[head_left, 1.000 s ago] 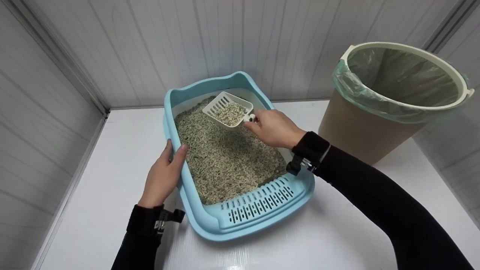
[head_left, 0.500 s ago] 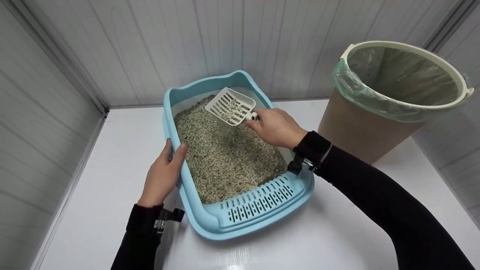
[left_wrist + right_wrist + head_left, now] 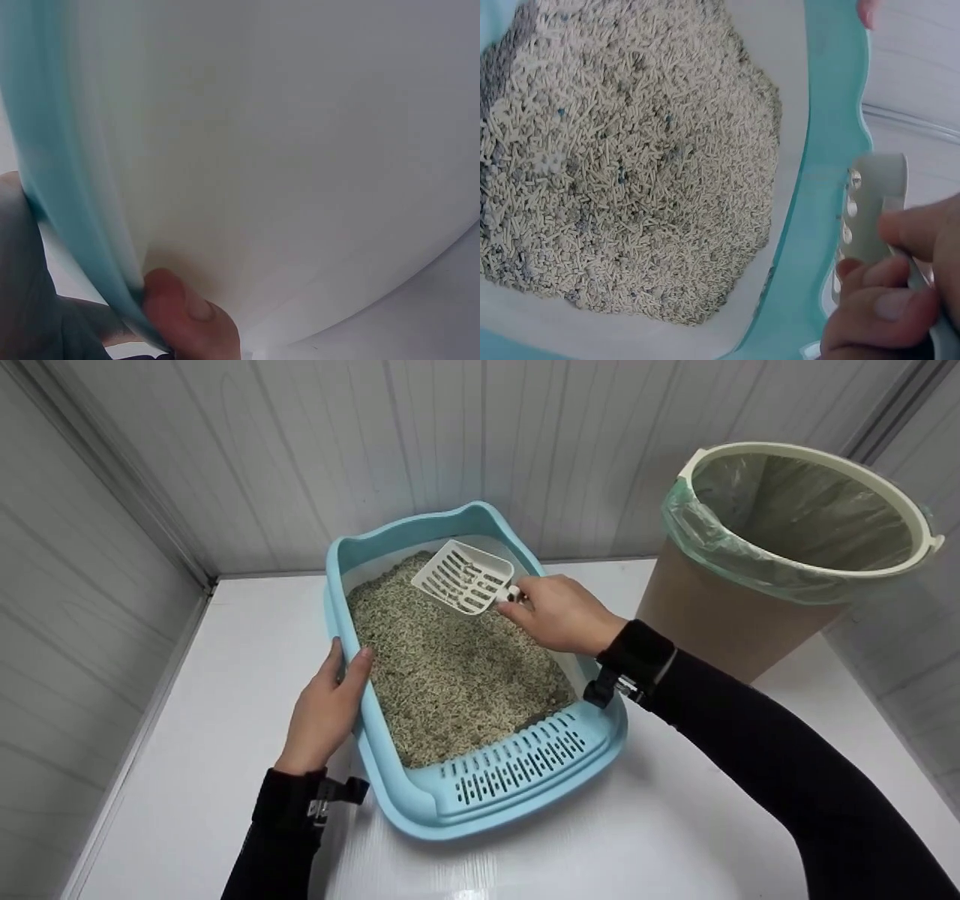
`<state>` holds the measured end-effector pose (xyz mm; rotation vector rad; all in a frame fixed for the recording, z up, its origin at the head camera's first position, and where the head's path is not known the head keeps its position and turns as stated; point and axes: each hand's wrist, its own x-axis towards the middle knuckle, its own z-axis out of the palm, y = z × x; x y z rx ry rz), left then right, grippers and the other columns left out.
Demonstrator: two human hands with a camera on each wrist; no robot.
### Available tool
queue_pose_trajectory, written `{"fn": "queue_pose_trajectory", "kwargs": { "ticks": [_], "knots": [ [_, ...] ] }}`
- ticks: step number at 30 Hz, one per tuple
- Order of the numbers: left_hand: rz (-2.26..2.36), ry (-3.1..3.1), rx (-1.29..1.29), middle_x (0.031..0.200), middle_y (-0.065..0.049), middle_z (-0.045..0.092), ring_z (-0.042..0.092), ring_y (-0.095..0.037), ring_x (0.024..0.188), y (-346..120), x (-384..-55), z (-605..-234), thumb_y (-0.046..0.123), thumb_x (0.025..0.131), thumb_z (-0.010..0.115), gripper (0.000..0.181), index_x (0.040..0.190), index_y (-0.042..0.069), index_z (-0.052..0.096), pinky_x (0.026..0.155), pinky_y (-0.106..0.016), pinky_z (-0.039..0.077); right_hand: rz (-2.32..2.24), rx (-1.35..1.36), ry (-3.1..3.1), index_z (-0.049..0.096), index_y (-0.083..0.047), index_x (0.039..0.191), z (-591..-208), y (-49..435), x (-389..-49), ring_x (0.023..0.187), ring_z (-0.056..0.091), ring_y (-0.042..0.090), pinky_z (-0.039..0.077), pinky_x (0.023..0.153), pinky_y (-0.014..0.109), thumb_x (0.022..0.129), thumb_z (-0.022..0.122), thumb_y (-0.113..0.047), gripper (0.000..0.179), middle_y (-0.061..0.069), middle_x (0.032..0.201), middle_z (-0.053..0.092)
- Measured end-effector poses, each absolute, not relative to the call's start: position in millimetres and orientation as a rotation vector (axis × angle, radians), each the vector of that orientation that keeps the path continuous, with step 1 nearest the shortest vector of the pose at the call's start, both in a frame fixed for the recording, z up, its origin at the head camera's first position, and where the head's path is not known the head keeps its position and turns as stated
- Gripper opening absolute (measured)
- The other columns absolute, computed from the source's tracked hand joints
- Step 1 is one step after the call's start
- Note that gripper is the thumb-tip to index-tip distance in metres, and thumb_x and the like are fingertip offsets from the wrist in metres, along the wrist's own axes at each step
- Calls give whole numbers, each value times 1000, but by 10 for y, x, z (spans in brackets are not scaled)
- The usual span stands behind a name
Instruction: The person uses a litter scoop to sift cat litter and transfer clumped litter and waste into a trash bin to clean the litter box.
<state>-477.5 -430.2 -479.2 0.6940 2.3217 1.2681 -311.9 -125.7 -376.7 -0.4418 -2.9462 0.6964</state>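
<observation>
A blue litter box point(image 3: 499, 802) with a slotted front ledge holds pale pellet litter point(image 3: 457, 690). My left hand point(image 3: 322, 712) grips its left rim, thumb inside and fingers outside; the left wrist view shows the thumb point(image 3: 191, 315) against the white inner wall. My right hand point(image 3: 562, 615) holds a white slotted litter scoop point(image 3: 465, 577) by its handle, above the litter near the back. A few pellets lie on the scoop, and most of its slots show. In the right wrist view the fingers curl round the scoop's handle, which they partly hide.
A tan trash bin point(image 3: 720, 615) with a green-tinted plastic liner stands at the right, behind my right forearm. Grey panel walls point(image 3: 300, 457) close off the back and sides. The box stands on a white surface point(image 3: 217, 682).
Most of the pellets on the scoop have dropped through its slots into the box. My right hand and the scoop have shifted slightly right. The left hand stays on the rim.
</observation>
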Motion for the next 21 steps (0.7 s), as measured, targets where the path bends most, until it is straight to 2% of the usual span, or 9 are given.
{"fn": "queue_pose_trajectory", "kwargs": {
  "ticks": [10, 17, 21],
  "knots": [
    [1262, 2318, 690, 181, -23, 23, 40, -46, 158, -4293, -4794, -4797, 88, 104, 39, 108, 180, 17, 9, 124, -63, 38, 657, -423, -2969, 71, -8, 118, -3452, -1231, -2929, 72, 57, 20, 47, 67, 39, 117, 62, -43, 36, 3, 86, 62],
    [1249, 2316, 688, 181, -23, 23, 44, -45, 156, -4284, -4796, -4789, 89, 104, 38, 108, 180, 18, 8, 123, -62, 39, 593, -459, -2948, 74, -5, 118, -2986, -1019, -2600, 75, 57, 23, 45, 67, 39, 117, 60, -43, 40, 5, 86, 62],
    [1244, 2319, 687, 181, -23, 24, 48, -45, 152, -4290, -4807, -4792, 90, 103, 38, 108, 180, 19, 8, 122, -61, 40, 518, -533, -2890, 77, -6, 117, -2686, -780, -2328, 74, 55, 23, 43, 64, 36, 115, 62, -45, 43, 5, 84, 63]
  ]
}}
